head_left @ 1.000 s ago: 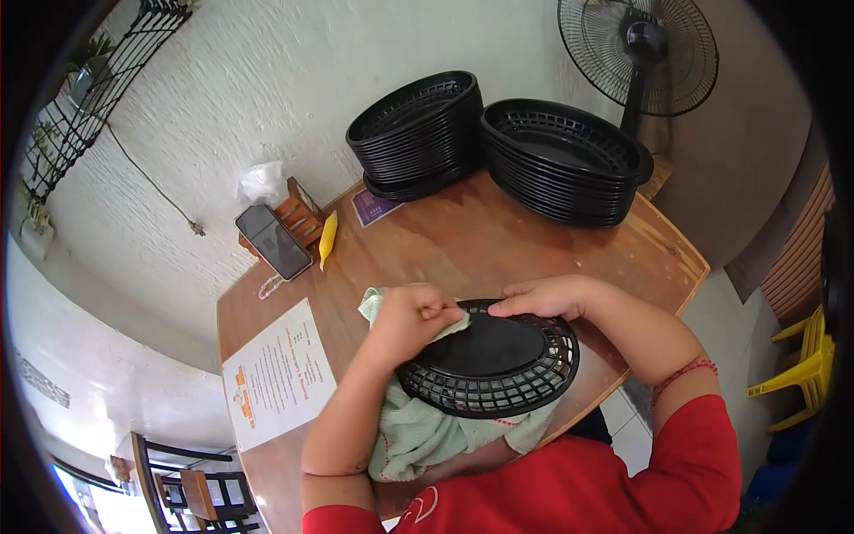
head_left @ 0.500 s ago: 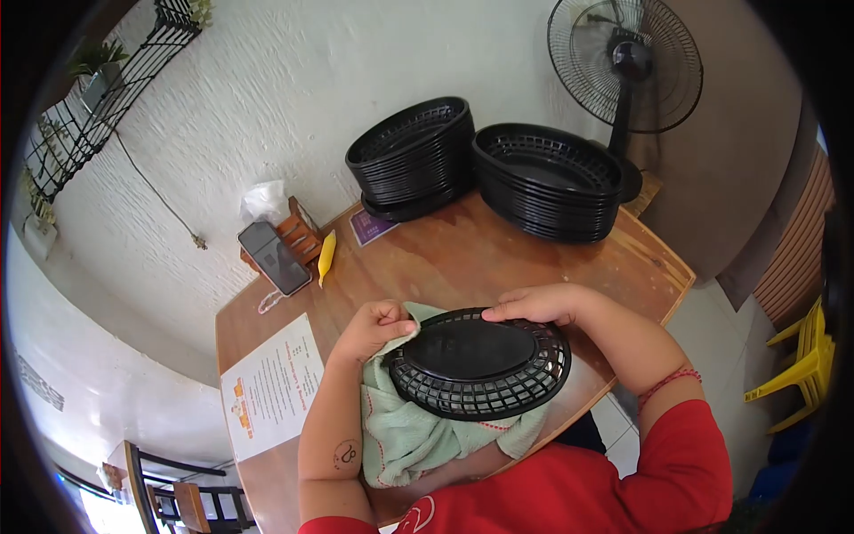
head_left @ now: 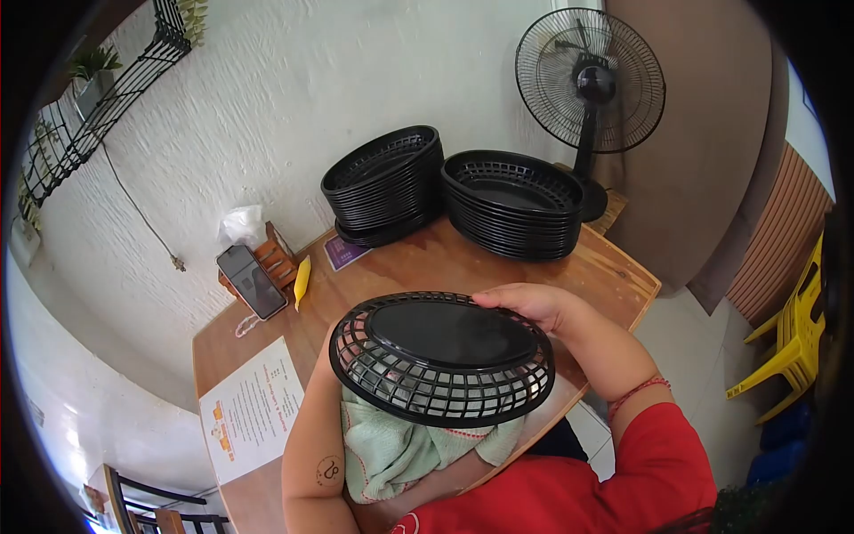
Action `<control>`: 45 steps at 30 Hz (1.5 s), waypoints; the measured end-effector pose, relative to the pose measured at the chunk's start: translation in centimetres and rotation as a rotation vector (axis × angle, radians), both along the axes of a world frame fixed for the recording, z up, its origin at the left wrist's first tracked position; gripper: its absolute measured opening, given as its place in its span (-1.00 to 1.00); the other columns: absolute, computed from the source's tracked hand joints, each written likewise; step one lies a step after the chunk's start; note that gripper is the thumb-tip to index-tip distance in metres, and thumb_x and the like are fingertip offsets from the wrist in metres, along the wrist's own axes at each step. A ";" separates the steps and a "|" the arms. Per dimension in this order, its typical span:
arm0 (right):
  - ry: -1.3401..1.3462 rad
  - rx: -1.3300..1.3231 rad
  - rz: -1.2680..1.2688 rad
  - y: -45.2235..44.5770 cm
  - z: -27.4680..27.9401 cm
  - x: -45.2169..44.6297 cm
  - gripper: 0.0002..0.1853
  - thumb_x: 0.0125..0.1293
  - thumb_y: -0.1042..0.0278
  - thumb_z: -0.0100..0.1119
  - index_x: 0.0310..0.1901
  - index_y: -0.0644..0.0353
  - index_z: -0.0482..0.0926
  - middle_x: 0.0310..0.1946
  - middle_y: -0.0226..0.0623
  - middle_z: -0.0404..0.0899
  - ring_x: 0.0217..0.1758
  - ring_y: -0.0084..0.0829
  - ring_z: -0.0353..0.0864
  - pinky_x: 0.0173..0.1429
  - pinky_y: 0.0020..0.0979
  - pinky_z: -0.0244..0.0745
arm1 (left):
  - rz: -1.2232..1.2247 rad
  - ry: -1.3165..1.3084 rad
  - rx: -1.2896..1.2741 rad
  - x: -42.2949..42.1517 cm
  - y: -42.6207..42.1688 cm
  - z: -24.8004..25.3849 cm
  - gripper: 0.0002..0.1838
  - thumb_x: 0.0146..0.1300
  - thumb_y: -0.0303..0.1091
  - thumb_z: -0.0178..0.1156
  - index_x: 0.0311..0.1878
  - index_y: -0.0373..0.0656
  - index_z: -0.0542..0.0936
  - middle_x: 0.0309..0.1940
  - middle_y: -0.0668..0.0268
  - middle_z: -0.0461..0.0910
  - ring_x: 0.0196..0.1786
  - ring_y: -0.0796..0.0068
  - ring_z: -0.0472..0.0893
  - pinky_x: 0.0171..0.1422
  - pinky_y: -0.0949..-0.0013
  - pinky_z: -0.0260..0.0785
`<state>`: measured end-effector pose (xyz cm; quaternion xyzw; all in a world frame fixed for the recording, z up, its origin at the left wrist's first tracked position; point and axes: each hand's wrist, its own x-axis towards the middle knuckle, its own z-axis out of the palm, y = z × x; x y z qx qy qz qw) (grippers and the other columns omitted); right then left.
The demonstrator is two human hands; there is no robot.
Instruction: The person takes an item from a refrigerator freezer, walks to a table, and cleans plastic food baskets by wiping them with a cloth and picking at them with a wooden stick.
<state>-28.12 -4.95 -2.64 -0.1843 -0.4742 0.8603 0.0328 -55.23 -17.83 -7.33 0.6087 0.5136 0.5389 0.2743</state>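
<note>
A black oval plastic basket (head_left: 454,331) is held bottom side up above the table, its lattice sides facing me. My right hand (head_left: 527,305) grips it at the far right part, thumb on the base edge and the other fingers out of sight behind. My left forearm reaches up to the basket's left side. The left hand itself is behind the basket, its fingers hidden. Below the basket a light green cloth (head_left: 391,454) with red stitching lies bunched at the table's edge, and part of it shows through the lattice.
Two stacks of black baskets, left (head_left: 384,189) and right (head_left: 514,209), stand at the back of the wooden table (head_left: 382,271). A phone (head_left: 253,283) leans on a wooden holder, beside a yellow banana-shaped object (head_left: 302,283). A printed sheet (head_left: 252,405) lies left. Behind stands a fan (head_left: 592,82).
The basket has come up nearer to me and swung left, now covering my left hand, which was pinching the cloth at the rim. My view has shifted slightly right.
</note>
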 end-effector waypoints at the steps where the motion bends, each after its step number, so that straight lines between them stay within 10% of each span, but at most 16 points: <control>1: 0.013 -0.022 0.024 0.3 -0.5 0.0 -0.67 0.23 0.19 0.00 -0.15 0.31 0.48 -0.30 -0.30 0.56 -0.38 -0.61 0.52 -0.33 -0.66 0.44 | 0.073 -0.046 -0.068 -0.1 0.0 0.1 -0.88 0.08 -0.38 0.07 -0.53 -0.12 0.40 -0.60 0.38 0.46 -0.59 0.71 0.35 -0.50 0.68 0.19; 5: -0.040 -0.052 0.126 0.8 -2.0 -0.6 -0.63 0.22 0.14 0.02 -0.15 0.34 0.49 -0.27 -0.27 0.57 -0.36 -0.57 0.56 -0.31 -0.62 0.47 | 0.457 -0.174 -0.272 0.5 -0.9 3.0 -0.74 0.14 -0.16 0.09 -0.51 -0.10 0.35 -0.64 0.42 0.35 -0.62 0.67 0.26 -0.54 0.65 0.09; 9: -0.307 0.032 0.345 -0.7 -3.4 -2.2 -0.59 0.18 0.09 0.06 -0.14 0.32 0.49 -0.26 -0.28 0.57 -0.33 -0.56 0.55 -0.26 -0.60 0.47 | 0.201 -0.622 -0.396 0.3 -2.5 5.1 -0.74 0.26 -0.20 -0.05 -0.51 -0.11 0.33 -0.65 0.47 0.28 -0.57 0.71 0.24 -0.51 0.65 0.04; 18: -0.295 -0.055 0.473 -0.6 -4.1 -2.8 -0.55 0.15 -0.01 0.06 -0.18 0.26 0.52 -0.27 -0.29 0.58 -0.35 -0.56 0.54 -0.28 -0.60 0.44 | 0.150 0.449 -0.157 9.5 -4.8 9.2 -0.92 0.08 -0.49 0.09 -0.51 -0.22 0.47 -0.60 0.36 0.36 -0.56 0.54 0.31 -0.48 0.55 0.16; 45: -0.295 0.018 0.477 -1.1 -4.1 -2.9 -0.56 0.16 0.05 0.04 -0.10 0.28 0.49 -0.22 -0.26 0.56 -0.30 -0.54 0.54 -0.24 -0.59 0.46 | 0.052 0.947 -0.249 11.8 -3.4 9.1 -0.97 0.01 -0.49 0.05 -0.45 -0.21 0.42 -0.54 0.23 0.44 -0.49 0.22 0.43 -0.43 0.33 0.26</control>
